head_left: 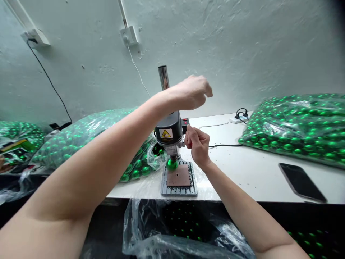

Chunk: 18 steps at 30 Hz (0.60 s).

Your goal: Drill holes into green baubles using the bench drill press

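A small bench drill press [169, 131] stands on the white table, with a yellow warning label on its black head. Just under its chuck a shiny green ball [172, 164] hangs over a brown board [183, 178] that has a hole in it. My left hand [195, 92] reaches across, above the drill head, its fingers curled downward; whatever they may hold is hidden. Beside the red switch, at the right of the head, my right hand [198, 144] is closed in a fist near the feed shaft. I cannot make out what is inside it.
Clear plastic bags of green balls lie at the right [299, 129] and left [83, 129]. A phone [302, 181] rests near the front edge. An open plastic bag [151, 230] with green balls sits below the table. Dark shavings litter the drill base [164, 187].
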Tool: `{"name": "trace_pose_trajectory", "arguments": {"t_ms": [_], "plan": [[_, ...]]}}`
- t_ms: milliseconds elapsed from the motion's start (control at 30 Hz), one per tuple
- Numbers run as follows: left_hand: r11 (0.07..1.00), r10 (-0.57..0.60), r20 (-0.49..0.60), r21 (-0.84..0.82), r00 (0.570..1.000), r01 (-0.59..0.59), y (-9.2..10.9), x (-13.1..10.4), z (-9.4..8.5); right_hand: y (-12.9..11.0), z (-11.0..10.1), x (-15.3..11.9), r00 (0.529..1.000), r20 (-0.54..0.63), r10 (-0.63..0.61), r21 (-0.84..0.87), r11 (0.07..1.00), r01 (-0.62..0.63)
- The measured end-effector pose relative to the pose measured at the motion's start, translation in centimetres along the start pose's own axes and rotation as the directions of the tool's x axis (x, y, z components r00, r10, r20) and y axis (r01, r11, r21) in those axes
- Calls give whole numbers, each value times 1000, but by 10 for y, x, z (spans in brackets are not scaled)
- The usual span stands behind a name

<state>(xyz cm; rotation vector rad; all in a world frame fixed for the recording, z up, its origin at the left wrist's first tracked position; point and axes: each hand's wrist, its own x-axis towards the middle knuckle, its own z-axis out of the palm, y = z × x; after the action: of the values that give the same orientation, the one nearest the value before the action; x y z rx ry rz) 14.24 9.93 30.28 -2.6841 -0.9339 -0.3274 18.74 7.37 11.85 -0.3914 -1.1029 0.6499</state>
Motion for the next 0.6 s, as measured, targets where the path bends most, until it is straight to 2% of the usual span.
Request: {"name": "trace_pose_trajectory", "arguments": {"t_ms": [100,200,333,467,600], "plan": [[994,92,-3,-50,996,-92,21,-39,-33,0,0,0,1000,-2,-4,-7,1000,4],[993,115,-4,-19,993,-115,29,-67,-46,-1,0,0,1000,-10,-5,-21,1000,5],[994,105,35,-14,994,-104,27,-85,-47,-1,0,0,1000,-23,-2,-33,999,2],[992,68,-1,-104,998,-68,21,-91,-46,1,0,0,999,-36,7,-36,999,-8],[993,53,18,-102,998,-51,16,-96,-45,2,0,0,999,-39,12,-29,999,-13]]}}
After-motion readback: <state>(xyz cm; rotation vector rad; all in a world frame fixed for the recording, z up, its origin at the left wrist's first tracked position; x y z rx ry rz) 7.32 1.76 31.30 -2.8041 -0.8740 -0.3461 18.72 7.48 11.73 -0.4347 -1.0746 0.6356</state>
